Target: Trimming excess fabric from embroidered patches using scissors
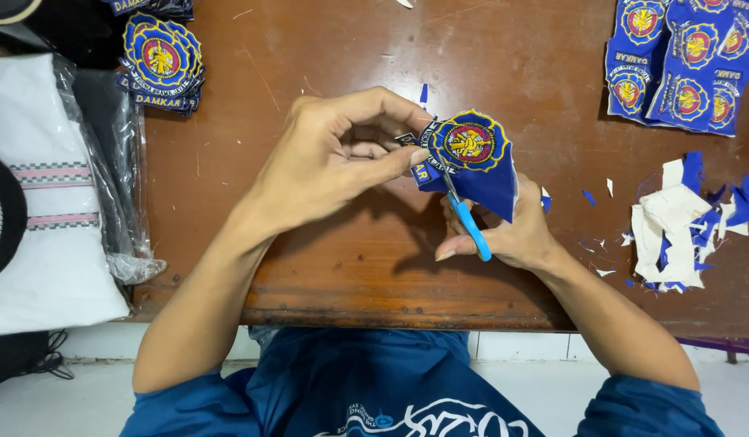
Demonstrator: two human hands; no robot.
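My left hand (pixel 334 158) pinches the left edge of a blue embroidered patch (pixel 471 154) with a round yellow and red emblem, held above the brown wooden table (pixel 342 267). My right hand (pixel 508 235) sits under the patch and grips small scissors with a light blue handle (pixel 470 222), their blades at the patch's lower edge. The patch's loose blue backing hangs down on the right and hides most of the right hand's fingers.
A stack of cut patches (pixel 160 65) lies at the far left, an uncut sheet of patches (pixel 682 61) at the far right. White and blue offcuts (pixel 682 226) pile at the right edge. Folded white cloth in plastic (pixel 50 194) lies left of the table.
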